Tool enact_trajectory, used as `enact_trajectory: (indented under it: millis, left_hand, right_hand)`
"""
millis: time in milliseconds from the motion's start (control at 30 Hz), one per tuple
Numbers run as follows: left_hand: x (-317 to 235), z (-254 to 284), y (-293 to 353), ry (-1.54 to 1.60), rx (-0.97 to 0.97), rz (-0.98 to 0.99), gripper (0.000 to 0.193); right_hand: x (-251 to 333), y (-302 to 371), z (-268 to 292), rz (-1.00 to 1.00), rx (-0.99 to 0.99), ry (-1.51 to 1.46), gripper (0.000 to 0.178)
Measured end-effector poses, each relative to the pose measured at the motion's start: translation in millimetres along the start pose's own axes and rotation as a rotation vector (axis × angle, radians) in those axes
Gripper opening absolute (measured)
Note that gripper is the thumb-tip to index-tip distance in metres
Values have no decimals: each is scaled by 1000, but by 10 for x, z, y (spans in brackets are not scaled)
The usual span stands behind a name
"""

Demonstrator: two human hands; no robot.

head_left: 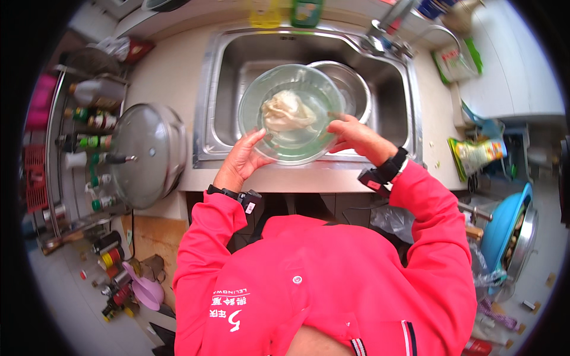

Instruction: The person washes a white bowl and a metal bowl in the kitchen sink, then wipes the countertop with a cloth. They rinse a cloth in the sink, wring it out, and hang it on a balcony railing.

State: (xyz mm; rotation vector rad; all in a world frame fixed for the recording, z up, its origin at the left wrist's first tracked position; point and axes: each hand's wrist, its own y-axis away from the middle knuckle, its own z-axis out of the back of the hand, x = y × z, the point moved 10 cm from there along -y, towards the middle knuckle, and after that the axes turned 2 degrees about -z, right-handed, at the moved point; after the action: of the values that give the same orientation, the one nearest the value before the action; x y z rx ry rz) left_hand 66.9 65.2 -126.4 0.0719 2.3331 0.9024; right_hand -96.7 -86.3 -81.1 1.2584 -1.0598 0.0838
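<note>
Over the sink (209,121), I hold a clear, round bowl (323,121) between my hands. My left hand (242,159) grips the near left side of its rim, thumb up against the wall. On the right side, my right hand (361,140) has its fingers curled at the rim. Inside the bowl lies a crumpled, cream-white, soft-looking lump (287,111); I cannot tell whether it is cloth or food. A round metal basin (364,95) stands in the sink, partly hidden behind the bowl.
A faucet (375,40) rises at the sink's far right corner. To the left sits a large pot with a glass lid (141,155), beside a rack of bottles (98,142). Yellow and green bottles (306,12) stand behind the sink. At right are a packet (480,155) and a blue basin (504,225).
</note>
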Motion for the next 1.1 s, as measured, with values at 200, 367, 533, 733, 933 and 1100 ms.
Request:
enact_trajectory:
  millis: [200, 367, 533, 733, 933, 1100]
  left_hand:
    - [177, -163, -147, -133, 64, 52, 61]
    - [-71, 48, -90, -169, -100, -25, 62]
    - [-344, 412, -98, -174, -180, -122, 58]
    - [-463, 825, -99, -82, -193, -154, 46]
    - [-450, 1030, 0, -30, -163, -147, 42]
    - [-388, 1180, 118, -58, -257, -139, 52]
  right_hand:
    - [-426, 175, 155, 76, -41, -113, 65]
    - [-503, 235, 136, 198, 56, -231, 71]
    - [-571, 450, 941, 509, -292, -109, 46]
    - [-1140, 1320, 2266, 604, -1023, 154, 22]
    - [-1767, 2010, 3257, 83, -1506, 404, 29]
    - [-1830, 1845, 3581, -55, -1497, 549, 33]
